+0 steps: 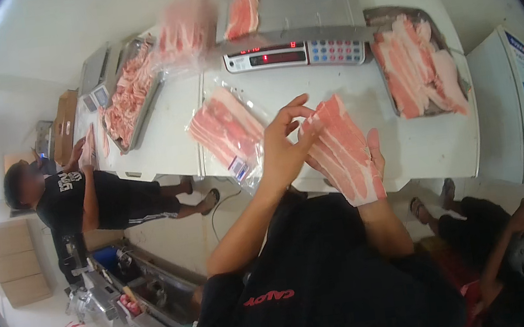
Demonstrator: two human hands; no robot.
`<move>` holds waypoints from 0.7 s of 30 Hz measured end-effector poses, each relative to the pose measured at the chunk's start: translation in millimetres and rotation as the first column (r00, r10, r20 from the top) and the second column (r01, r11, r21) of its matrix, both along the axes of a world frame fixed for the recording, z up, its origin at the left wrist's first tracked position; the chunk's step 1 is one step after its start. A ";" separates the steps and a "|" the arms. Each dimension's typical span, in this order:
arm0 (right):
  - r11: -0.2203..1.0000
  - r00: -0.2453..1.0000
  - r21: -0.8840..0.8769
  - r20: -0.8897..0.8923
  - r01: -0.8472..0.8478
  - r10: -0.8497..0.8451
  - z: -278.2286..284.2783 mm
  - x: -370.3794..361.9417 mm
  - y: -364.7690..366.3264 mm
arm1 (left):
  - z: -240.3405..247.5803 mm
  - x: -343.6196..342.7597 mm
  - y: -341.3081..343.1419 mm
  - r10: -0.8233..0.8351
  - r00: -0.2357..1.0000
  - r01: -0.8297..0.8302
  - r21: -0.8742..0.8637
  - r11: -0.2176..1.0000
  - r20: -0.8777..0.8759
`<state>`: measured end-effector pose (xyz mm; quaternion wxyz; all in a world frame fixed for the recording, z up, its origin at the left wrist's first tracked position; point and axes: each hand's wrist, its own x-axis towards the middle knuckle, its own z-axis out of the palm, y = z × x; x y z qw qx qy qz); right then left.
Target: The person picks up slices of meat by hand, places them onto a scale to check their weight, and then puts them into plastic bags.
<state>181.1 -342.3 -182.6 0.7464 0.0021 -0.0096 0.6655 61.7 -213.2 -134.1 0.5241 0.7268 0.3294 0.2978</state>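
Note:
Several slices of raw bacon [346, 156] lie layered across my right hand [375, 153], which cradles them from below with the thumb along their right edge. Most of that hand is hidden under the meat. My left hand [286, 144] is at the upper left edge of the slices, its thumb and fingers bent against them in a pinch. Left of it, a clear plastic pack of bacon [224, 125] with a small label rests on the white table. Past my hands stands a digital scale [269, 59], with one bacon slice [244, 7] on its metal platform [301, 5].
A metal tray [390, 92] of bacon slices sits to the right, and another tray [135, 130] of meat pieces to the left. Stacked clear packs [186, 32] look blurred beside the scale. One person [76, 193] works at the table's left end; another [503, 238] is at lower right.

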 end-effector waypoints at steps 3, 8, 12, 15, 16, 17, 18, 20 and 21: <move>0.991 0.999 -0.126 -0.004 -0.042 0.041 -29.7 -17.5 -22.6 | -9.7 -65.0 0.7 0.206 0.968 -0.186 0.142 0.972 -0.141; 0.950 0.992 -0.288 -0.045 -0.124 0.116 -80.2 -47.8 -74.8 | -31.6 -129.3 -12.7 0.342 0.674 0.255 0.641 0.724 -0.654; 0.909 0.976 -0.356 -0.061 -0.216 0.208 -99.1 -74.3 -78.6 | -59.6 -153.2 6.3 0.149 0.614 0.418 0.479 0.772 -0.776; 0.898 0.981 -0.400 -0.027 -0.185 0.190 -88.9 -101.8 -47.7 | -44.3 -161.7 19.6 0.068 0.700 0.476 0.536 0.697 -0.711; 0.891 0.982 -0.416 -0.045 -0.183 0.181 -88.3 -111.0 -34.3 | -39.7 -164.7 24.0 0.032 0.728 0.483 0.546 0.684 -0.685; 0.886 0.982 -0.424 -0.061 -0.188 0.179 -89.7 -119.0 -18.7 | -35.8 -167.3 27.1 0.006 0.754 0.484 0.563 0.670 -0.656; 0.881 0.981 -0.432 -0.078 -0.191 0.175 -86.0 -127.4 1.8 | -32.5 -169.6 30.2 -0.020 0.778 0.485 0.581 0.653 -0.628; 0.924 0.990 -0.357 -0.035 -0.139 0.136 -74.0 -142.8 49.1 | -29.2 -174.2 30.9 -0.035 0.787 0.479 0.574 0.664 -0.616; 0.938 0.992 -0.324 -0.009 -0.123 0.127 -69.2 -148.7 75.0 | -26.7 -176.6 33.2 -0.060 0.800 0.479 0.574 0.665 -0.597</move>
